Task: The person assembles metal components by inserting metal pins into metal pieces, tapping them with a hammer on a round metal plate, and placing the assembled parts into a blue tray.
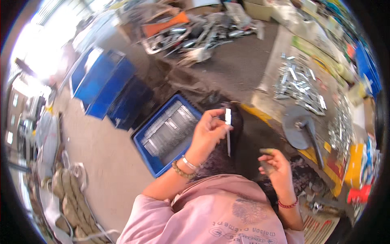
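Pinching a thin metal strip (228, 130) upright, the left hand (207, 134) should keep it steady; right hand (276, 166), just beside, curls around a small dark tool (266, 162).

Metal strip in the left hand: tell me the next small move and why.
Probably bring the right hand, which grips a small dark tool, up to the thin metal strip. The left hand pinches the strip upright, apart from the tool, above the blue crate of similar pieces.
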Action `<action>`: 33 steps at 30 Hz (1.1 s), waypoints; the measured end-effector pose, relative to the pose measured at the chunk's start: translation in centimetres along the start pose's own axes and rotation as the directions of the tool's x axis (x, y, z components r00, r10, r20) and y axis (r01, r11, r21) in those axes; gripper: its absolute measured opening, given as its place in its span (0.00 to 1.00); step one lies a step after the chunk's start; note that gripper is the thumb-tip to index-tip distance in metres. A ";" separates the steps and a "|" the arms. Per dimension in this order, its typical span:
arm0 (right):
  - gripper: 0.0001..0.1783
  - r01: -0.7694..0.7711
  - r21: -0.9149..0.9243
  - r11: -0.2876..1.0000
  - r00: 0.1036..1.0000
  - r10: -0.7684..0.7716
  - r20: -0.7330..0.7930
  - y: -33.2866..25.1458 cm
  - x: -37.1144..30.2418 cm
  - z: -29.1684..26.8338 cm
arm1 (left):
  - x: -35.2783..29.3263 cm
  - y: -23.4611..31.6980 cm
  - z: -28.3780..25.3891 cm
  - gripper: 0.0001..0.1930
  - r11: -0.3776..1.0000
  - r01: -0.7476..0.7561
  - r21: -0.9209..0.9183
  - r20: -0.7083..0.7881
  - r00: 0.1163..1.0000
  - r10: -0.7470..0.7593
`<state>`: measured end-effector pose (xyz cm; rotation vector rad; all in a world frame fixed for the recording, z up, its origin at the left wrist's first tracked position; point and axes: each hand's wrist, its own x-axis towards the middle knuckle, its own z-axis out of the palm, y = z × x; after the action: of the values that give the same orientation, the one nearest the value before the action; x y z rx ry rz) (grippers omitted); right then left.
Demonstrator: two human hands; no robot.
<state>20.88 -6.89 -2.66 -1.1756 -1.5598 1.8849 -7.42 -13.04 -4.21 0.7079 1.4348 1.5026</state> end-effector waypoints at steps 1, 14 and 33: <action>0.20 -0.044 0.010 0.999 0.999 0.044 -0.020 0.2 0.2 -0.3 | -0.1 -0.6 -2.7 0.26 1.000 -0.024 0.019 -0.088 0.996 0.026; 0.16 -0.087 -0.008 0.996 0.996 0.087 0.032 3.0 2.0 -1.8 | -5.6 -11.6 -34.8 0.22 0.790 0.562 0.247 -0.810 0.566 -0.149; 0.12 -0.098 0.015 0.995 0.994 0.098 -0.049 3.6 1.4 -2.8 | -0.8 -5.8 -32.1 0.09 0.649 0.532 0.544 -0.730 0.681 0.053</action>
<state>23.09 -5.16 -6.52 -1.3057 -1.4864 1.9086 -34.02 -28.64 -14.76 0.3067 2.7003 0.9169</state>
